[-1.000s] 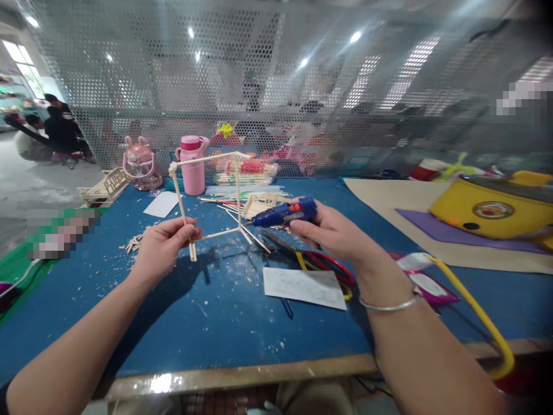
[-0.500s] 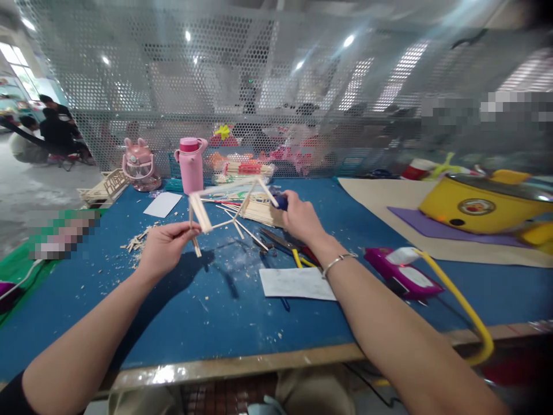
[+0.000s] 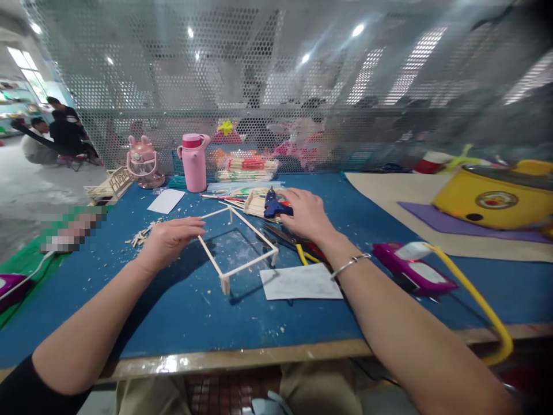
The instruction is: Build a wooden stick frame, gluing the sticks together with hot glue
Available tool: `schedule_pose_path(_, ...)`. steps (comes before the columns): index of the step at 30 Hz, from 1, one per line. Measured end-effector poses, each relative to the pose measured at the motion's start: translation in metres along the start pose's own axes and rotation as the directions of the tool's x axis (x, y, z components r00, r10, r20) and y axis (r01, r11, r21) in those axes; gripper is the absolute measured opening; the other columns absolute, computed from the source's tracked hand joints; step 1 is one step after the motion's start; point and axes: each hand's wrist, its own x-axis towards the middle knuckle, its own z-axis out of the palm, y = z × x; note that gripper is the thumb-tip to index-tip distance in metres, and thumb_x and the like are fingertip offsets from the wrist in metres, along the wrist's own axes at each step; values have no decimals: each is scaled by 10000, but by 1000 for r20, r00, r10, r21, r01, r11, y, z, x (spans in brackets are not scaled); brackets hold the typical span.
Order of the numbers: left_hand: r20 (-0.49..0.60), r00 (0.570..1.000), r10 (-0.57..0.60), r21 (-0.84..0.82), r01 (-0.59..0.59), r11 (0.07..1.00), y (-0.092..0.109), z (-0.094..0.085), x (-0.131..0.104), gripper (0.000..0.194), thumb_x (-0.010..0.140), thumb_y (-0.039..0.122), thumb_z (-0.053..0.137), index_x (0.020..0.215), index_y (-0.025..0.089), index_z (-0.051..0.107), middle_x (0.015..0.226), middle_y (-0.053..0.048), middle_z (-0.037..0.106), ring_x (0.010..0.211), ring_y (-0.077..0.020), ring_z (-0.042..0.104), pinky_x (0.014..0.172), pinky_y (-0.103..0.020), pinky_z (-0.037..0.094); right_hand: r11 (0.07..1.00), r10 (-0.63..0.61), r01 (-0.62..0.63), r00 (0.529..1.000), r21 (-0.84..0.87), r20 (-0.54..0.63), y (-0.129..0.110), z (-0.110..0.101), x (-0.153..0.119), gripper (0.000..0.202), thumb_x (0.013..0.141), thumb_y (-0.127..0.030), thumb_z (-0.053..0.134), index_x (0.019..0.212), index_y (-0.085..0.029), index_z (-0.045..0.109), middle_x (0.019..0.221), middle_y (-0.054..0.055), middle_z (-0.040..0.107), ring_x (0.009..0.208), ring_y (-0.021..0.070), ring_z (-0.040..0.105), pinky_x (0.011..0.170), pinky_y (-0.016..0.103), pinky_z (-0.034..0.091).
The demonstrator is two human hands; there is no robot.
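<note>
A rectangular frame of thin wooden sticks [image 3: 249, 263] stands on short legs on the blue table, in front of me. My left hand [image 3: 173, 239] has its fingers closed at the frame's left corner, where the fingertips hide the joint. Beyond the frame, my right hand [image 3: 305, 213] grips the handle of a blue glue gun [image 3: 273, 205], whose nozzle points away from me. Just behind the gun lies a panel of wooden sticks [image 3: 254, 203], partly covered by it. Black pliers with yellow-and-red handles [image 3: 301, 253] rest below my right hand.
A white paper [image 3: 298, 282] lies right of the frame, and wood scraps [image 3: 144, 233] are scattered left. At the back stand a pink jug [image 3: 194, 167] and a clear pink bottle [image 3: 146, 167]. A purple power strip [image 3: 415, 271] with a yellow cord and a yellow pot [image 3: 496, 196] are on the right.
The stick frame, tilted up in the air before, has come down level with its legs toward the table. My right hand has moved slightly right and lower with the glue gun.
</note>
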Motion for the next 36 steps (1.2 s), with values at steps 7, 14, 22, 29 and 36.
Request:
schedule_pose_path(7, -255, 963, -88, -6, 90, 996, 25, -9, -7, 97, 645, 322, 673, 682, 247, 722, 791, -36, 712, 823, -204, 634, 843, -331, 478, 875, 5, 52, 993, 482, -116, -24, -26, -7, 201, 758, -268, 489, 839, -158, 636, 849, 66, 649, 737, 169, 555, 705, 278, 416)
schedule_pose_path(14, 177, 660, -730, -513, 695, 503, 24, -15, -8, 365, 489, 387, 788, 735, 142, 675, 630, -12, 645, 491, -76, 546, 452, -163, 437, 875, 82, -91, 996, 475, 40, -17, -30, 10, 200, 745, -270, 499, 786, -147, 651, 693, 28, 638, 617, 132, 530, 596, 233, 382)
schedule_pose_path(22, 393, 517, -761, -360, 848, 390, -5, -7, -26, 352, 500, 347, 789, 725, 140, 616, 541, -18, 618, 428, -87, 527, 409, -170, 378, 993, -91, 64, 951, 101, 294, -6, -13, 73, 276, 799, -238, 418, 825, -152, 679, 815, 60, 686, 710, 150, 580, 585, 228, 356)
schedule_pose_path(29, 246, 627, -739, 20, 759, 651, -7, -5, -29, 733, 633, 436, 638, 1240, 95, 407, 403, 51, 524, 380, -158, 506, 408, -228, 335, 982, -167, 190, 867, -1, 470, -22, 44, 147, 268, 698, -137, 537, 905, -181, 702, 896, 68, 696, 794, 169, 605, 616, 211, 380)
schedule_pose_path(36, 154, 694, -703, 347, 628, 696, -9, -15, -33, 660, 753, 495, 421, 1299, 126, 391, 504, 26, 545, 485, -178, 547, 496, -249, 353, 958, -199, 278, 823, -71, 532, -11, 87, 184, 282, 659, -172, 617, 930, -167, 694, 965, 122, 673, 881, 225, 602, 661, 238, 401)
